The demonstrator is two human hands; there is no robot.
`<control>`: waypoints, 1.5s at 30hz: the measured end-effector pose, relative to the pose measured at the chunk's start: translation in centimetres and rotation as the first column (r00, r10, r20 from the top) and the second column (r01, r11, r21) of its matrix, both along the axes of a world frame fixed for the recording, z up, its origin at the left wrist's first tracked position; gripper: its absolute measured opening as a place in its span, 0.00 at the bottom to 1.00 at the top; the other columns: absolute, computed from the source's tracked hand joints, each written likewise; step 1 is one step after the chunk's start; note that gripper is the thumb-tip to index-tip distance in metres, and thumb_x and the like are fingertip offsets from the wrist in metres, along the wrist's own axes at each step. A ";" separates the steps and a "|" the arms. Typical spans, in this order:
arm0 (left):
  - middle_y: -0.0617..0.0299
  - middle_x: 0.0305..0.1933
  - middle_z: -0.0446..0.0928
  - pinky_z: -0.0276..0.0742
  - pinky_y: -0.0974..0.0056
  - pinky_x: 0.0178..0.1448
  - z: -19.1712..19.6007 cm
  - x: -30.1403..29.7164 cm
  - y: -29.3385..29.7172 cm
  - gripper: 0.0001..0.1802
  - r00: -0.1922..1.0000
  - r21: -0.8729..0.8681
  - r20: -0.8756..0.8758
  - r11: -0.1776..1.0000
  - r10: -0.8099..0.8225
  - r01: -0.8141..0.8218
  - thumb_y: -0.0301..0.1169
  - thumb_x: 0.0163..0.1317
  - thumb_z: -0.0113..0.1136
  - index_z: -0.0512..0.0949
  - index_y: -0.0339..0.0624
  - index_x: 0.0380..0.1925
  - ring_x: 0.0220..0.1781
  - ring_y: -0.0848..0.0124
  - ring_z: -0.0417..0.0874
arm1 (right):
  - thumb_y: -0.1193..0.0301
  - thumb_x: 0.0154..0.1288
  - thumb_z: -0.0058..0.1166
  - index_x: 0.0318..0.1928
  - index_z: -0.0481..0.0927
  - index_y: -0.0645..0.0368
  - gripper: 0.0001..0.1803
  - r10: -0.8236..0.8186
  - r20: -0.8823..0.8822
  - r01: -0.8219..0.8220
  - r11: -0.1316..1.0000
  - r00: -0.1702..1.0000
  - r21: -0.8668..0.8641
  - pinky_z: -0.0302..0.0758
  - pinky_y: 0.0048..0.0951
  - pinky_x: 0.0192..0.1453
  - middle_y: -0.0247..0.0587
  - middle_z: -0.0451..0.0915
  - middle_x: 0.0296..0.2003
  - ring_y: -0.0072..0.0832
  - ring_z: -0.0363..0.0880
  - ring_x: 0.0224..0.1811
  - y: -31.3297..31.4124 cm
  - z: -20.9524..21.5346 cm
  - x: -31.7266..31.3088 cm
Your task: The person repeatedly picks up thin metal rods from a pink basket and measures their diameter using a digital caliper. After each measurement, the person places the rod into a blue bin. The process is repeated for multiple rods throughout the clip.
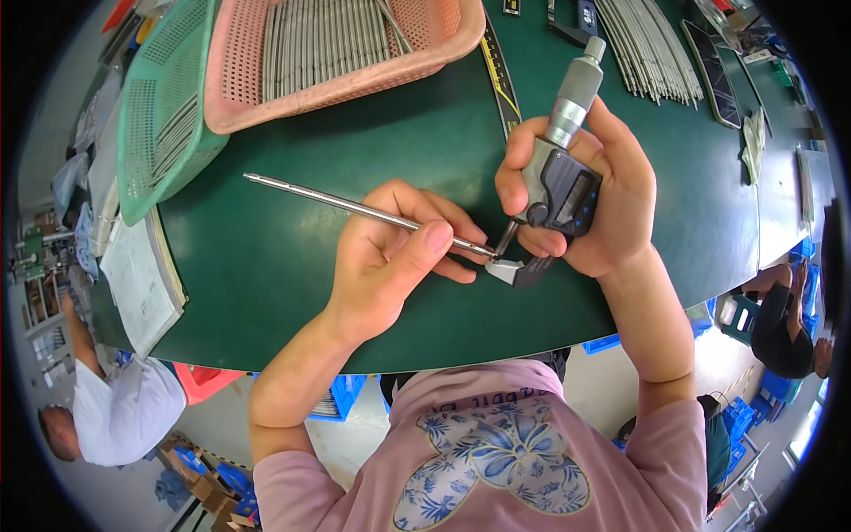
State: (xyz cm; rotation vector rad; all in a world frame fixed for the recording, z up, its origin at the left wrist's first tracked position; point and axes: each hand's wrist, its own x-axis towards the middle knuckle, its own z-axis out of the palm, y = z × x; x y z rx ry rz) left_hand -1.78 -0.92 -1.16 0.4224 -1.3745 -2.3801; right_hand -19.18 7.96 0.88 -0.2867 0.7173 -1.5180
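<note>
Head view: the left hand (383, 266) pinches a thin metal rod (355, 207), its tip at the gap of the digital micrometer (560, 182) that the right hand (628, 191) curls around. The rod looks light, stiff and slippery, so pinch it near that tip; the pink shirt (483, 452) has letters (483, 402).

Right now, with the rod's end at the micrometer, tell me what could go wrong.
The left hand pinches the rod near one end and the long other end sticks out unsupported, so the rod might tilt and spoil the contact.
The micrometer is held in the right hand without a stand, so a wobble could skew a reading.
The left fingers are close to the micrometer's tip and might get in the way.
</note>
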 end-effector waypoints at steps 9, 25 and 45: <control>0.47 0.36 0.72 0.81 0.67 0.35 0.1 0.0 0.1 0.09 1.000 -0.027 0.029 1.000 -0.008 0.009 0.30 0.61 0.49 0.64 0.35 0.30 0.37 0.65 0.78 | 0.43 0.62 0.26 0.31 0.72 0.65 0.35 -0.011 -0.022 0.011 1.000 1.000 0.003 0.62 0.19 0.12 0.48 0.75 0.22 0.25 0.62 0.08 0.1 0.0 0.2; 0.47 0.36 0.73 0.82 0.66 0.34 0.1 -0.1 0.2 0.08 0.999 -0.037 0.047 0.999 -0.004 0.005 0.28 0.61 0.49 0.64 0.35 0.30 0.37 0.64 0.79 | 0.36 0.53 0.29 0.29 0.74 0.66 0.40 0.001 -0.056 0.003 0.997 0.998 0.071 0.62 0.19 0.14 0.45 0.76 0.21 0.24 0.64 0.10 0.2 0.2 0.1; 0.54 0.34 0.73 0.79 0.69 0.37 -0.1 0.0 0.3 0.08 0.999 0.027 0.042 1.000 -0.013 0.012 0.21 0.54 0.56 0.66 0.37 0.30 0.35 0.70 0.79 | 0.44 0.64 0.21 0.34 0.72 0.65 0.36 -0.018 -0.038 0.020 0.997 0.999 0.076 0.63 0.19 0.11 0.48 0.74 0.22 0.25 0.62 0.07 0.1 -0.2 0.2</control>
